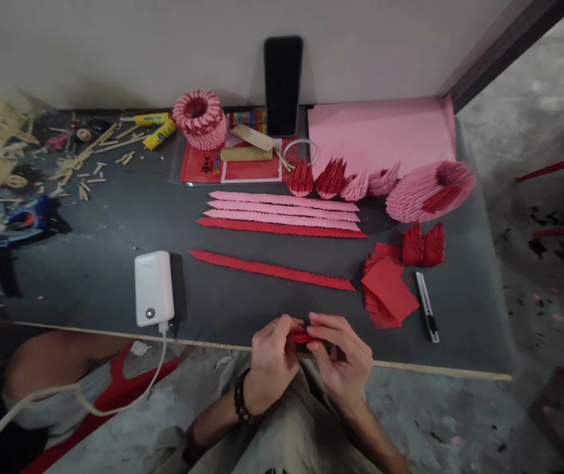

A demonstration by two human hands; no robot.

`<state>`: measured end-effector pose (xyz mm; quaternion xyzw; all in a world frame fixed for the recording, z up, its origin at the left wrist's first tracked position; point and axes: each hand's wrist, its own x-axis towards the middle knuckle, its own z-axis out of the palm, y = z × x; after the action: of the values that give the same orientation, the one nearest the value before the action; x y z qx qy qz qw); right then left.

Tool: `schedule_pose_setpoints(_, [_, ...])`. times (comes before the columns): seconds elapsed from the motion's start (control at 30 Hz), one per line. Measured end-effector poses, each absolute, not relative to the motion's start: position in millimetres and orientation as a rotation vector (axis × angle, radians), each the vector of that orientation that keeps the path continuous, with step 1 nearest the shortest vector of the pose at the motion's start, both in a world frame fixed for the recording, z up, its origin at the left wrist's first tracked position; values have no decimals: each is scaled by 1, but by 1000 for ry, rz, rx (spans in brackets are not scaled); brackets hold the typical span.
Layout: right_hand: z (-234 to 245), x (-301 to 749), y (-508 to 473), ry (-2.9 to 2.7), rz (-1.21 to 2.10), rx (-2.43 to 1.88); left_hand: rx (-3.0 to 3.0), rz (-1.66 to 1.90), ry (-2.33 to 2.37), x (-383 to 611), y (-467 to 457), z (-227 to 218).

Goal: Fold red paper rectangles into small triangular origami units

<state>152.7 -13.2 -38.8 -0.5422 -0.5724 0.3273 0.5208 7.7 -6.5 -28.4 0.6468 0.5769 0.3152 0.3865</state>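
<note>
Between my two hands, at the table's front edge, is a small folded piece of red paper (pixel 302 336). My left hand (pixel 275 359) is closed on its left end. On its right end are the pinched fingertips of my right hand (pixel 341 355). Fingers cover much of the piece. Just beyond lies a long red folded paper strip (pixel 272 270). Farther back, another red strip (pixel 282 228) and several pink strips (pixel 282 206) lie side by side. A fanned pile of red paper sheets (pixel 389 286) is to the right of my right hand, beside a utility knife (pixel 427 308).
A white power bank (pixel 154 288) with a cable stands left. Folded-paper pieces (pixel 330 179), a pink paper fan shape (pixel 430 191) and a ring-shaped paper piece (pixel 199 120) sit behind. A phone (pixel 282 85) leans on the wall. Blue clamp (pixel 39 217) and wood sticks lie left. Another person's leg (pixel 59 365) shows.
</note>
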Motion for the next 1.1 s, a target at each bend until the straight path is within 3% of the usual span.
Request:
schedule_pose_setpoints(0.23, [-36, 156, -9, -1312, 728, -1258, 1648, 897, 1245, -2, -6, -33])
schedule_pose_setpoints(0.47, [-46, 168, -4, -1468, 874, -1023, 743, 645, 839, -21, 14, -25])
schedule_pose_setpoints(0.7, [-43, 149, -20, -1171, 1067, -1399, 616, 1059, 1130, 0, 8, -29])
schedule_pose_setpoints(0.87, [-46, 136, -25, -1200, 822, -1564, 481, 1129, 1147, 16, -5, -27])
schedule_pose_setpoints(1.1, [-43, 141, -17, -1290, 927, -1589, 818, 984, 1234, -3, 2, -20])
